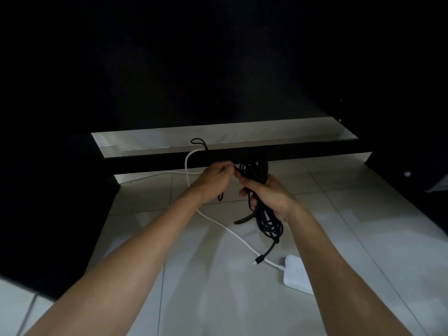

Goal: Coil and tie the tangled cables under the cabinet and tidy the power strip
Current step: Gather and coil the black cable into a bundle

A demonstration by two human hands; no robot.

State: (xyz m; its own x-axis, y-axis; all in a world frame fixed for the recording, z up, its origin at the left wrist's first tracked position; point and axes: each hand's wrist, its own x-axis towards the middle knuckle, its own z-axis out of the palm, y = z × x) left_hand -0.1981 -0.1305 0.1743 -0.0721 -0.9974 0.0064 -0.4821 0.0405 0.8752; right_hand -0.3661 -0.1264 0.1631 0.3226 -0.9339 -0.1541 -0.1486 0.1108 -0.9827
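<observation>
Both arms reach out over pale, glossy floor tiles (339,226), and the right hand (269,195) has its fingers curled tight round a fat bundle of black cable (264,214). The coil is looped many times over, matte and cord-like. Its top loops bunch up above the fist against the dark cabinet rail (291,151), and its lower loops hang below the wrist, just above the tiles. One black tail drops out of the bottom and ends in a small plug (260,259), lying right across the white cable (232,232).

The left hand (215,178) is just beside the coil, fingertips drawn together and pinching a black strand at the top of the bundle. A short dark end dangles under that hand.

A flat, dark strap-like piece (243,219) sticks out from the coil to the left; what it is made of I cannot tell.

The white cable is smooth and round. It arcs up from the floor to the rail behind the left hand, then runs down across the tiles to a white, flat, rounded-corner block (297,275) by the right forearm, partly hidden by that arm.

Behind the rail a thin black loop (199,142) pokes up over a pale floor strip. The cabinet above it is lost in darkness.
</observation>
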